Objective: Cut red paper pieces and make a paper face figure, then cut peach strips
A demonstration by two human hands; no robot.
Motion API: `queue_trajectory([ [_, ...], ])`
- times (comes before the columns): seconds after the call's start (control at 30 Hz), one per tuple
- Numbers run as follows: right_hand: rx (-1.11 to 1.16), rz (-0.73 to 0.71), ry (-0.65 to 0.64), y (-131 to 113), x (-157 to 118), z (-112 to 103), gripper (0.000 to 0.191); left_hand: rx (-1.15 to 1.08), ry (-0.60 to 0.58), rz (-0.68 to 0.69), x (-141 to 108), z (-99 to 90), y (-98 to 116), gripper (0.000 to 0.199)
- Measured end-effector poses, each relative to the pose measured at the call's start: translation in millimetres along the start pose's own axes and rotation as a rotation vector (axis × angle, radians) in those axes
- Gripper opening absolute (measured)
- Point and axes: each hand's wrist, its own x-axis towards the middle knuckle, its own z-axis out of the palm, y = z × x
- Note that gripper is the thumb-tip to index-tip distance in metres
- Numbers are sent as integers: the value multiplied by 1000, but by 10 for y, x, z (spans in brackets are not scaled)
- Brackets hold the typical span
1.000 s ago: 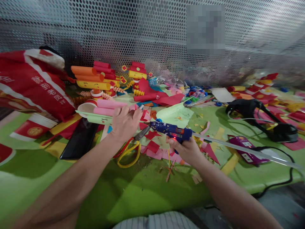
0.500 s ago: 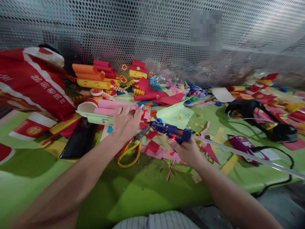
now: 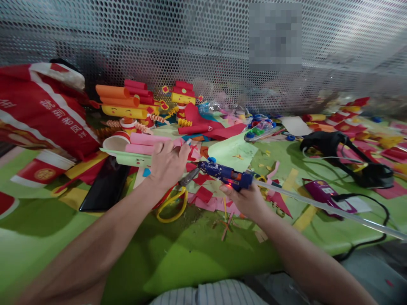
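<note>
My left hand (image 3: 167, 165) is closed over the right end of a paper craft made of pink paper rolls (image 3: 148, 140) and a pale green roll with a drawn face (image 3: 132, 159). Its fingertips are partly hidden. In my right hand (image 3: 249, 199) is a blue hot glue gun (image 3: 225, 174) with a red light on. A long clear glue stick (image 3: 318, 202) sticks out of its back. The nozzle points left, close to my left hand; whether it touches the paper I cannot tell. Beneath lie yellow-handled scissors (image 3: 173, 205).
Finished paper figures (image 3: 124, 111) stand at the back left, near a red bag (image 3: 47, 110), a paper cup (image 3: 44, 169) and a black phone (image 3: 104, 184). Paper scraps (image 3: 206, 201) litter the middle. A purple device (image 3: 327, 197) with a black cable lies right, before a perforated metal screen (image 3: 203, 46).
The glue gun in my right hand has shifted very slightly left. My left hand and the paper craft look almost unchanged.
</note>
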Motion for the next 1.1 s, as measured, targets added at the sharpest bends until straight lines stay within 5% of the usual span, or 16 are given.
queue_trajectory([
  [1.1,-10,13,1,-39,23,-64,27,42,121,-31,-10,109,-47,14],
])
